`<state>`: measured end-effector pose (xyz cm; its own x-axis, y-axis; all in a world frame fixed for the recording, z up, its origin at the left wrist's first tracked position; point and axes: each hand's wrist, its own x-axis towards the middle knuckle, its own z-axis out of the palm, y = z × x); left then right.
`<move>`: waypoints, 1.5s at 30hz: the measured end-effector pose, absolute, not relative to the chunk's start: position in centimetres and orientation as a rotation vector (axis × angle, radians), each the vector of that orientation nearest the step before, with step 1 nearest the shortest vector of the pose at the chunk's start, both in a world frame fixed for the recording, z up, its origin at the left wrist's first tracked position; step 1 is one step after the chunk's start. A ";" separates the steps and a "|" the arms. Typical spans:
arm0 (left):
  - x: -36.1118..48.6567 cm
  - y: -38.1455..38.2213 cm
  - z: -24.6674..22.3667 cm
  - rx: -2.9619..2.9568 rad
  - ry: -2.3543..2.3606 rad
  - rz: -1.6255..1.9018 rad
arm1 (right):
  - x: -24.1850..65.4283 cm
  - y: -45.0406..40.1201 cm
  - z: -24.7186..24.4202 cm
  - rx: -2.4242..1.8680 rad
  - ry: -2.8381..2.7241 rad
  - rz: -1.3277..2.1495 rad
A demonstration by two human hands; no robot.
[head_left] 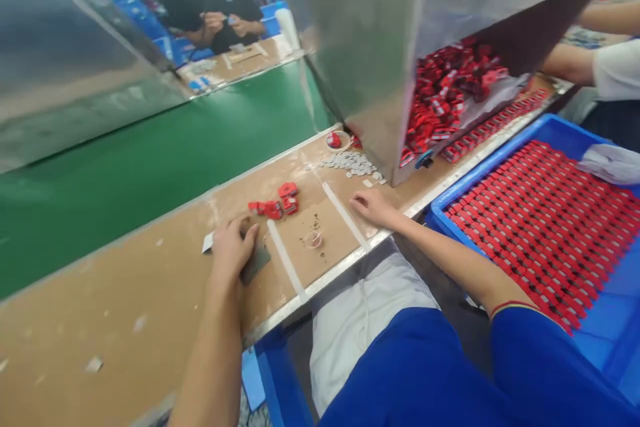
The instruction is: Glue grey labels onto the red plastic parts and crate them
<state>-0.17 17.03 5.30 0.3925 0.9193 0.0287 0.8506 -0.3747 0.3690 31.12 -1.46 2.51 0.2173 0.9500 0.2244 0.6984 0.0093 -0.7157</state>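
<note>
My left hand (233,243) rests on the brown worktable (165,293), thumb and fingers curved but apart, with nothing visible between them. A dark flat piece (256,263) lies beside its thumb, and a small white piece (207,242) is at its other side. Several red parts (274,207) sit just beyond this hand. Near the metal bin, my right hand (370,207) has its fingers curled together over the table; whatever they hold is hidden. A small pale ring (314,240) with dark specks around it lies between the hands.
Red parts (445,97) fill a metal bin (365,67). Small pale pieces (353,163) and a round dish (339,141) are beside it. A blue tray (545,121) at right holds rows of red parts. A green belt (135,147) runs behind; people work beyond and at right.
</note>
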 end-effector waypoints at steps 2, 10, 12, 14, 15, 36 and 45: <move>-0.3 17.0 4.8 2.341 1.548 0.382 | 31.1 -1.8 1.9 -1.748 -1.509 0.431; 3.3 18.2 5.7 2.399 1.133 0.444 | 32.0 -1.8 1.0 -1.717 -1.406 0.438; 3.5 18.7 5.8 2.349 1.224 0.433 | 32.0 -1.9 0.8 -1.726 -1.371 0.424; 2.9 18.8 5.7 2.273 1.315 0.483 | 32.0 -2.0 0.7 -1.738 -1.340 0.414; 2.4 18.6 5.5 2.201 1.333 0.545 | 32.0 -2.0 0.7 -1.744 -1.320 0.411; 1.5 1.5 0.6 1.013 0.654 0.908 | 28.0 -3.7 1.3 -1.472 -1.440 0.589; 1.6 1.1 0.0 0.950 0.524 0.902 | 23.1 -1.1 2.6 -1.350 -1.584 0.467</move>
<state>1.64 1.09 0.03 0.5403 0.8414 -0.0043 -0.4213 0.2749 0.8643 23.13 -1.08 2.64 0.0814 0.9056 0.4163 0.5351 0.3127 -0.7848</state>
